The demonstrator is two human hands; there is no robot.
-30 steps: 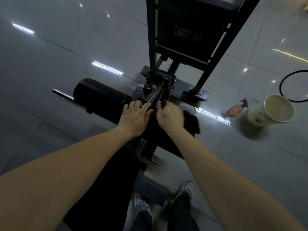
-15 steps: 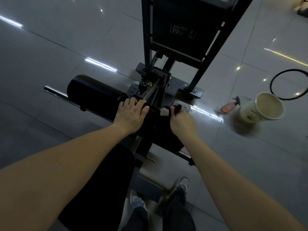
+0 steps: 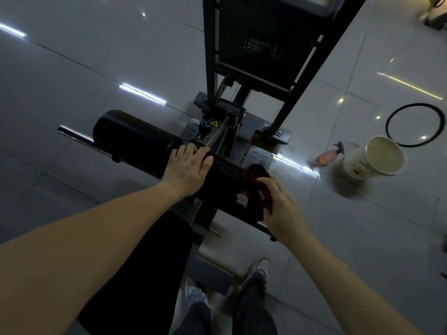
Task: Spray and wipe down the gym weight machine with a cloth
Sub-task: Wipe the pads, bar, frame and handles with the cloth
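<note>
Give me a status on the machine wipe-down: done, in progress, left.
Done: apparently spraying, since the spray bottle lies on the floor beside the bucket. In progress: the right hand presses the cloth on the black roller pad, which the left hand steadies. Left: the upright frame looks untouched.

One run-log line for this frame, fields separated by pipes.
stage: wiping | left hand: flat on roller pad | right hand: rubbing cloth on pad | spray bottle: on floor beside bucket
</note>
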